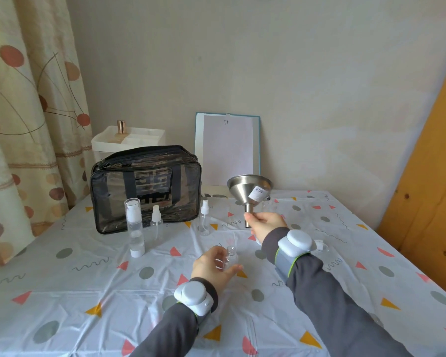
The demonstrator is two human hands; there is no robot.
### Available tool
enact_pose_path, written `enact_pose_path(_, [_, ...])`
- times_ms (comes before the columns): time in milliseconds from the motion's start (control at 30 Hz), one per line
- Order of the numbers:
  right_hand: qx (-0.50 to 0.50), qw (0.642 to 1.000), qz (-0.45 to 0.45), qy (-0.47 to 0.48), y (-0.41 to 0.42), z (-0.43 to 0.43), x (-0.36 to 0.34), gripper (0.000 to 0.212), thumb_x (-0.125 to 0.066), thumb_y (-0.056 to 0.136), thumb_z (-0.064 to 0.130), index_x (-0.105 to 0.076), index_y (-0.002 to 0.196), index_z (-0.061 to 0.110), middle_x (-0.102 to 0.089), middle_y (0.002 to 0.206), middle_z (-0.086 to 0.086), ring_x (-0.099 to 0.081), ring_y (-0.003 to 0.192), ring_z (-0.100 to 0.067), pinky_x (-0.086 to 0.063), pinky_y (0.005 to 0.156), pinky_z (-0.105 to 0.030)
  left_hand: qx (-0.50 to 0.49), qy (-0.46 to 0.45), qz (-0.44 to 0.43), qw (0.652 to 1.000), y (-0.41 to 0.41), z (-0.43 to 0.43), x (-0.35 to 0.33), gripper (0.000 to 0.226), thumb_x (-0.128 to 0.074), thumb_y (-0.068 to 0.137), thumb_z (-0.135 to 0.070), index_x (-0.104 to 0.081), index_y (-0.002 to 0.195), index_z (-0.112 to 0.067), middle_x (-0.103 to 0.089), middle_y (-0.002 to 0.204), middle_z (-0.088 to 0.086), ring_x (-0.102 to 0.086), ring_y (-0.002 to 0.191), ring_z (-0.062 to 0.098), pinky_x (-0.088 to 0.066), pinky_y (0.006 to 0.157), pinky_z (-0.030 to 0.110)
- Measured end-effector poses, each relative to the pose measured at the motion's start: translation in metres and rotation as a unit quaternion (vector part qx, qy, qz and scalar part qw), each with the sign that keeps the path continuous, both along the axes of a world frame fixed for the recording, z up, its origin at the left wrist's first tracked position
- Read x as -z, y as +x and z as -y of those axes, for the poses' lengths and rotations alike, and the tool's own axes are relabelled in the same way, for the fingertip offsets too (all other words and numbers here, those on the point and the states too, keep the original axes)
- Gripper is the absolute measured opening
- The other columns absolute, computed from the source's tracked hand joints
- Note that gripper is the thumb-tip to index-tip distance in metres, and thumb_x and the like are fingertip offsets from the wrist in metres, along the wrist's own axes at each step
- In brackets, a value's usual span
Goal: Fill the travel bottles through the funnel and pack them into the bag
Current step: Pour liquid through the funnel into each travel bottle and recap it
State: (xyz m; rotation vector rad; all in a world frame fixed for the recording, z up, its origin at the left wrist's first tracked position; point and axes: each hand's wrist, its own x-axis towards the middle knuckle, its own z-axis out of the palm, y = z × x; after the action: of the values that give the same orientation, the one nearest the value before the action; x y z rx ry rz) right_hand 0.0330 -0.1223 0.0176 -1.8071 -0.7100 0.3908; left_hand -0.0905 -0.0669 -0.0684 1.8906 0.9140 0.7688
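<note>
My right hand (265,226) pinches the spout of a steel funnel (249,190) and holds it upright in the air, above and behind a small clear uncapped bottle (229,257). My left hand (213,266) grips that bottle, which stands on the table. A tall pump bottle (134,228) and a small spray bottle (156,224) stand in front of the black see-through bag (146,186). Another spray bottle (204,219) stands to the bag's right. A clear bottle (268,206) shows partly behind the funnel.
The table carries a patterned cloth (88,292). A white organiser box (129,140) with a gold-capped bottle sits behind the bag. A framed sheet (227,150) leans on the wall. A small clear piece with a white cap (321,244) lies behind my right wrist. A curtain hangs at the left, a wooden board at the right.
</note>
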Motion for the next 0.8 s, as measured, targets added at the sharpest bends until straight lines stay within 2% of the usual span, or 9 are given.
enact_pose_path(100, [-0.037, 0.999, -0.007, -0.013, -0.015, -0.004, 0.009, 0.018, -0.061, 0.087, 0.029, -0.070, 0.087, 0.013, -0.053, 0.054, 0.007, -0.049, 0.056, -0.011, -0.044, 0.074, -0.027, -0.004, -0.001, 0.002, 1.000, -0.004, -0.001, 0.000, 0.036, -0.080, 0.066, -0.036, -0.051, 0.087, -0.032, -0.055, 0.078, -0.015, -0.054, 0.071, 0.000, -0.041, 0.059, 0.006])
enact_pose_path(267, [-0.060, 0.998, -0.017, -0.009, -0.029, -0.006, 0.023, 0.014, -0.062, 0.086, 0.029, -0.068, 0.085, 0.016, -0.060, 0.064, 0.004, -0.054, 0.064, -0.015, -0.048, 0.077, -0.029, -0.006, -0.001, 0.003, 1.000, -0.006, 0.000, 0.000, 0.036, -0.081, 0.065, -0.034, -0.051, 0.084, -0.034, -0.056, 0.078, -0.015, -0.055, 0.069, -0.001, -0.040, 0.056, 0.003])
enact_pose_path(367, [-0.063, 0.998, -0.024, 0.006, -0.032, -0.007, 0.028, 0.009, -0.062, 0.086, 0.027, -0.065, 0.084, 0.019, -0.061, 0.067, 0.008, -0.055, 0.062, -0.009, -0.045, 0.071, -0.025, -0.008, -0.002, 0.002, 1.000, -0.006, -0.001, 0.002, 0.034, -0.080, 0.065, -0.033, -0.051, 0.083, -0.034, -0.057, 0.078, -0.014, -0.055, 0.069, 0.000, -0.040, 0.056, 0.004])
enact_pose_path(533, [-0.064, 0.997, -0.039, 0.026, -0.033, -0.007, 0.034, 0.016, -0.064, 0.085, 0.023, -0.067, 0.094, 0.010, -0.066, 0.079, -0.002, -0.056, 0.067, -0.011, -0.048, 0.079, -0.028, -0.011, 0.003, 0.002, 1.000, -0.005, -0.001, 0.005, 0.034, -0.080, 0.064, -0.033, -0.052, 0.083, -0.033, -0.058, 0.078, -0.013, -0.056, 0.070, 0.001, -0.041, 0.058, 0.005])
enact_pose_path(700, [-0.067, 0.996, -0.037, 0.040, -0.033, -0.006, 0.042, 0.016, -0.065, 0.084, 0.023, -0.067, 0.094, 0.011, -0.068, 0.085, -0.003, -0.062, 0.081, -0.015, -0.049, 0.086, -0.027, -0.013, 0.008, -0.007, 1.000, -0.005, -0.002, 0.005, 0.035, -0.080, 0.064, -0.036, -0.051, 0.083, -0.033, -0.057, 0.078, -0.014, -0.055, 0.070, 0.001, -0.041, 0.056, 0.005])
enact_pose_path(800, [-0.071, 0.995, -0.043, 0.055, -0.035, -0.006, 0.044, 0.013, -0.066, 0.084, 0.021, -0.066, 0.094, 0.012, -0.068, 0.087, -0.003, -0.063, 0.084, -0.014, -0.048, 0.085, -0.025, -0.014, 0.004, -0.010, 1.000, -0.005, -0.003, 0.005, 0.035, -0.080, 0.063, -0.036, -0.051, 0.083, -0.033, -0.058, 0.079, -0.013, -0.056, 0.071, 0.001, -0.041, 0.057, 0.006])
